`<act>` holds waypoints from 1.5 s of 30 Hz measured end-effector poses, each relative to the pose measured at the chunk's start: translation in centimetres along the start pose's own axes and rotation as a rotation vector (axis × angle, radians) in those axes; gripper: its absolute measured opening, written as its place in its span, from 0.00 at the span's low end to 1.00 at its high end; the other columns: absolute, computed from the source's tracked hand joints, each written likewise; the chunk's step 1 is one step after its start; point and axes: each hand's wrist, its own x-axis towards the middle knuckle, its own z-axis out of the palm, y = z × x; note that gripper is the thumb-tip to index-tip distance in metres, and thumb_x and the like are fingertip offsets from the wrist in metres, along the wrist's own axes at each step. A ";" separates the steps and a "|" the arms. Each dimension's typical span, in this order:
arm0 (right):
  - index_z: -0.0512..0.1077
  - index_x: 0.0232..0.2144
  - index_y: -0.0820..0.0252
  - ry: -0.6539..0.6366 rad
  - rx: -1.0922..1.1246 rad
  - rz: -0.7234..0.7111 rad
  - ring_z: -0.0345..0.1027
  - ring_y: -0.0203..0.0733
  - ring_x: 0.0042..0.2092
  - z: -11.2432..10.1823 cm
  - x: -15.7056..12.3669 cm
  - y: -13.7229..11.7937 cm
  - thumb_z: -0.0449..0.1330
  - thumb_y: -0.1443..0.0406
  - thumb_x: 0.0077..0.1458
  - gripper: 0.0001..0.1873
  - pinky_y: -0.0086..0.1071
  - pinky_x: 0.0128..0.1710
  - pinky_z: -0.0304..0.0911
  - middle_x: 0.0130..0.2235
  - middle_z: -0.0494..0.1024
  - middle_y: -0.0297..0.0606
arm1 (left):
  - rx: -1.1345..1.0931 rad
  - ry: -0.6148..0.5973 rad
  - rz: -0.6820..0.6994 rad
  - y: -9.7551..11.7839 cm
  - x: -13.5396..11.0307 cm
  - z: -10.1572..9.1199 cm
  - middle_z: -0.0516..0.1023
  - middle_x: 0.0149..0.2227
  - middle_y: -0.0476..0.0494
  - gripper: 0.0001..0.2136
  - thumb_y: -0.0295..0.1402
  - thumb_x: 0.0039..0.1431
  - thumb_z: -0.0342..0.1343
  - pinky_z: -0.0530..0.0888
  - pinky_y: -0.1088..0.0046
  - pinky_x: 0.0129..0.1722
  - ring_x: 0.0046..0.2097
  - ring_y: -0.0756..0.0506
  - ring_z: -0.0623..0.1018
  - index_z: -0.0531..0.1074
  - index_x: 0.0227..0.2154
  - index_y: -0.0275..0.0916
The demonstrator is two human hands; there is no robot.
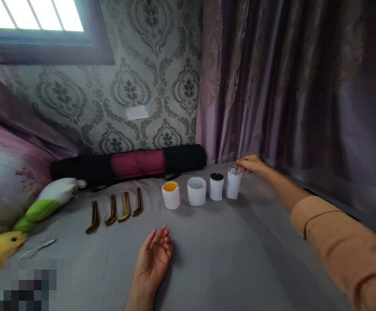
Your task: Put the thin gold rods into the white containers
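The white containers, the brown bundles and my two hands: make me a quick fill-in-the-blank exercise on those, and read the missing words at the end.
1. Counted from the left, the white container with the dark top stands ____ in the row of four.
2. The right hand is at the top of the white container at the far ____ end.
3. The left hand is open, palm facing ____.
4. Left of the containers lie ____ slim brown bundles.

Missing words: third; right; up; four.
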 end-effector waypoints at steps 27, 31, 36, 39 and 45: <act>0.71 0.28 0.65 -0.010 0.034 0.013 0.60 0.26 0.19 -0.4 -0.7 0.3 0.52 0.60 0.52 0.14 0.20 0.13 0.49 0.34 0.75 0.41 | 0.021 -0.003 0.003 0.0 -0.2 0.2 0.72 0.28 0.41 0.07 0.26 0.54 0.47 0.70 0.75 0.26 0.27 0.51 0.72 0.68 0.33 0.30; 0.71 0.32 0.65 0.011 0.070 0.026 0.59 0.25 0.17 -0.5 -0.7 0.8 0.49 0.60 0.53 0.15 0.20 0.12 0.49 0.35 0.75 0.42 | 0.026 -0.005 0.012 0.0 -0.3 0.2 0.72 0.28 0.41 0.07 0.26 0.54 0.47 0.71 0.75 0.27 0.27 0.51 0.72 0.68 0.33 0.30; 0.71 0.34 0.64 0.057 0.110 0.045 0.60 0.25 0.17 -0.5 -0.6 1.4 0.49 0.61 0.54 0.14 0.21 0.13 0.50 0.35 0.75 0.41 | 0.025 -0.017 0.006 0.0 -0.3 0.2 0.72 0.29 0.41 0.07 0.26 0.53 0.48 0.70 0.75 0.27 0.27 0.52 0.72 0.68 0.33 0.30; 0.71 0.34 0.64 0.091 0.126 0.055 0.60 0.25 0.17 -0.7 -1.0 1.7 0.49 0.62 0.54 0.14 0.21 0.13 0.50 0.35 0.75 0.42 | 0.034 -0.012 0.008 0.0 -0.3 0.2 0.72 0.28 0.41 0.07 0.26 0.53 0.47 0.70 0.76 0.26 0.27 0.52 0.72 0.68 0.33 0.30; 0.70 0.35 0.65 0.150 0.148 0.073 0.60 0.26 0.18 -1.2 -2.2 1.9 0.47 0.63 0.55 0.14 0.20 0.13 0.50 0.36 0.74 0.44 | 0.043 -0.004 0.009 0.0 -0.4 0.2 0.72 0.28 0.42 0.08 0.26 0.54 0.47 0.70 0.76 0.26 0.27 0.52 0.72 0.67 0.34 0.30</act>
